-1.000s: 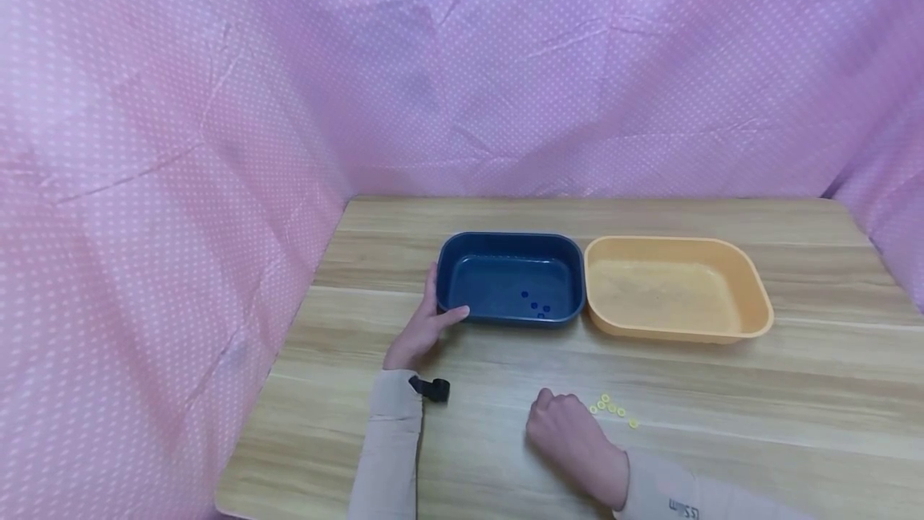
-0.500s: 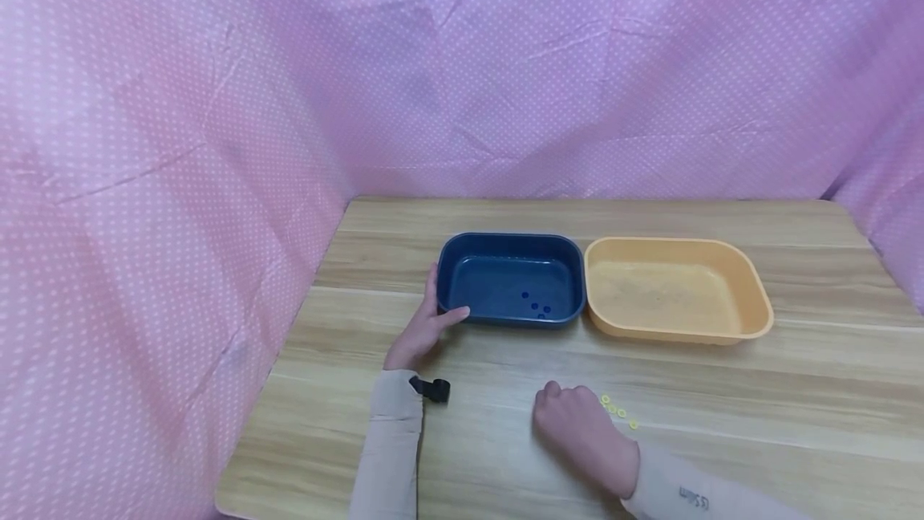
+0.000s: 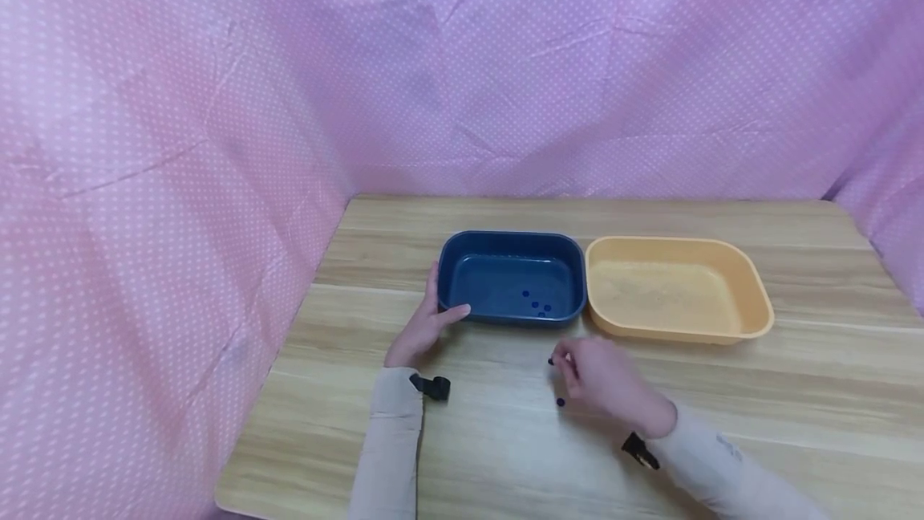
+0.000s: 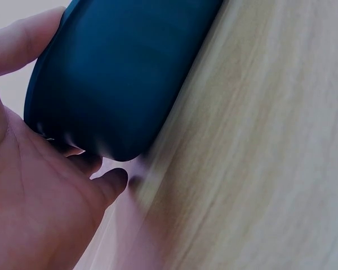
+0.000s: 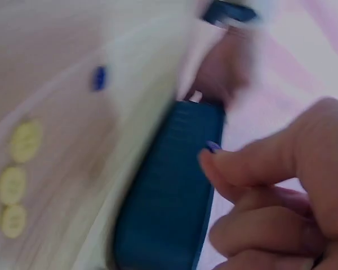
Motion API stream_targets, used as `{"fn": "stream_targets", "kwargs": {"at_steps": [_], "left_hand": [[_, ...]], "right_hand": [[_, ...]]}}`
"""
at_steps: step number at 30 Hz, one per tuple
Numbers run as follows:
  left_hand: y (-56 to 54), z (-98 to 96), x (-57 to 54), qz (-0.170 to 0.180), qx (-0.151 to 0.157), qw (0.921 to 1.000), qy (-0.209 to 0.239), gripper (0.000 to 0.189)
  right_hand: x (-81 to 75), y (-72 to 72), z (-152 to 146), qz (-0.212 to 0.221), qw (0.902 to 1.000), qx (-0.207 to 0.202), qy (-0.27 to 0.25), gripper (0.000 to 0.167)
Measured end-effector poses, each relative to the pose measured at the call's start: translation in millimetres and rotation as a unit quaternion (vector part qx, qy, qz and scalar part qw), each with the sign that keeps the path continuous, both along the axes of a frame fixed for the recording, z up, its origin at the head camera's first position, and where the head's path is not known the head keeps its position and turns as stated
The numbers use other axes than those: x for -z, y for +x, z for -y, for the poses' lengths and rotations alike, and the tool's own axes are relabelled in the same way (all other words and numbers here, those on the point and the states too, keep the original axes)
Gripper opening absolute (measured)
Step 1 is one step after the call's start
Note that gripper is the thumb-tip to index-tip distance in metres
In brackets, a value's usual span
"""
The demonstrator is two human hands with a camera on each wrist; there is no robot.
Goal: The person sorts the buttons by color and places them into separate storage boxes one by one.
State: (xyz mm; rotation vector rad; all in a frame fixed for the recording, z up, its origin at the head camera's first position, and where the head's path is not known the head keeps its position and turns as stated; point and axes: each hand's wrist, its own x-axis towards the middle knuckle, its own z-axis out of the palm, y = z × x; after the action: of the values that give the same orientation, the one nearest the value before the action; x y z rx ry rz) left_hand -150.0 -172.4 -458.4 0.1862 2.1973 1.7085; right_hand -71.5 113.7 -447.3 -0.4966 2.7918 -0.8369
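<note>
Soft light — right wrist view blurred (head view clearer).

Blue btn (image 5: 213, 146) pinched, navy bin (image 3: 511, 245) upright

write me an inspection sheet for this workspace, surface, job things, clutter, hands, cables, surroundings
Surface: wood-grain table.
Job's things: blue tray with four dark blue pieces inside; yellow-orange tray beside it; one loose blue piece on the table; at least four yellow pieces on the table in the right wrist view.
Clutter: nothing seen.
Left hand: grips the blue tray's left end, thumb at the rim.
Right hand: pinches a small blue piece in its fingers, above the table.
Cables: nothing seen.
Surroundings: pink dotted curtain behind and at both sides.
</note>
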Motion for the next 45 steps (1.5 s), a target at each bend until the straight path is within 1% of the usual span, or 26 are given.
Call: {"fn": "stream_targets", "kwargs": {"at_steps": [2,4,7,9,12,16,18,19,21,25,32,33,37,40,42,45], "left_hand": [[-3.0,1.1,4.3,0.002,0.0,1.0,-0.002,0.1],[-6.3,2.4,11.3,0.003,-0.001,1.0,-0.003,0.101],[-11.0,4.3,23.4,-0.001,-0.005,1.0,-0.005,0.101],[-11.6,4.7,28.3,-0.009,-0.009,0.9999,-0.007,0.101],[-10.8,4.6,31.6,-0.022,-0.014,0.9996,-0.009,0.1],[-10.0,3.7,32.0,-0.029,-0.019,0.9994,-0.005,0.1],[-9.9,3.5,31.8,-0.033,-0.021,0.9992,-0.001,0.1],[-10.0,3.4,31.7,-0.034,-0.022,0.9992,0.0,0.1],[-9.8,3.2,31.2,-0.037,-0.023,0.9991,0.003,0.1],[-9.9,3.6,30.4,-0.031,-0.022,0.9993,0.003,0.099],[-10.1,4.7,29.0,-0.007,-0.008,0.9999,-0.01,0.1],[-10.4,4.9,27.6,-0.002,-0.005,0.9999,-0.011,0.101],[-5.1,3.2,11.7,0.008,0.001,1.0,-0.003,0.102],[-1.0,1.7,2.0,0.006,0.003,1.0,0.0,0.1],[-1.4,1.7,2.1,0.007,0.004,1.0,0.0,0.099],[-2.2,1.6,1.4,0.004,0.006,1.0,-0.002,0.098]], "right_hand": [[-5.8,-9.4,-5.7,0.055,0.9951,0.04,-0.072,0.004],[-11.1,-17.8,-11.2,0.097,0.9843,0.079,-0.125,0.011],[-16.1,-29.0,-17.5,0.126,0.9684,0.12,-0.179,0.023],[-18.4,-34.7,-20.4,0.136,0.9589,0.141,-0.205,0.029],[-19.4,-40.0,-23.9,0.166,0.9406,0.162,-0.248,0.036],[-19.2,-43.7,-27.0,0.21,0.9118,0.184,-0.301,0.04],[-19.7,-45.3,-27.8,0.222,0.9012,0.192,-0.319,0.042],[-19.8,-46.3,-28.1,0.225,0.8975,0.197,-0.324,0.043],[-20.5,-47.9,-28.5,0.227,0.8929,0.204,-0.332,0.044],[-22.1,-50.0,-28.5,0.222,0.8919,0.214,-0.331,0.048],[-21.9,-51.5,-26.0,0.232,0.8776,0.234,-0.348,0.051],[-22.0,-51.7,-25.4,0.233,0.8759,0.236,-0.351,0.053],[-22.7,-51.9,-24.4,0.234,0.8709,0.241,-0.359,0.056],[-23.2,-52.7,-24.1,0.232,0.8678,0.243,-0.366,0.056],[-23.9,-53.2,-23.8,0.233,0.8654,0.246,-0.369,0.055],[-24.3,-53.8,-23.7,0.234,0.8645,0.245,-0.371,0.055]]}}
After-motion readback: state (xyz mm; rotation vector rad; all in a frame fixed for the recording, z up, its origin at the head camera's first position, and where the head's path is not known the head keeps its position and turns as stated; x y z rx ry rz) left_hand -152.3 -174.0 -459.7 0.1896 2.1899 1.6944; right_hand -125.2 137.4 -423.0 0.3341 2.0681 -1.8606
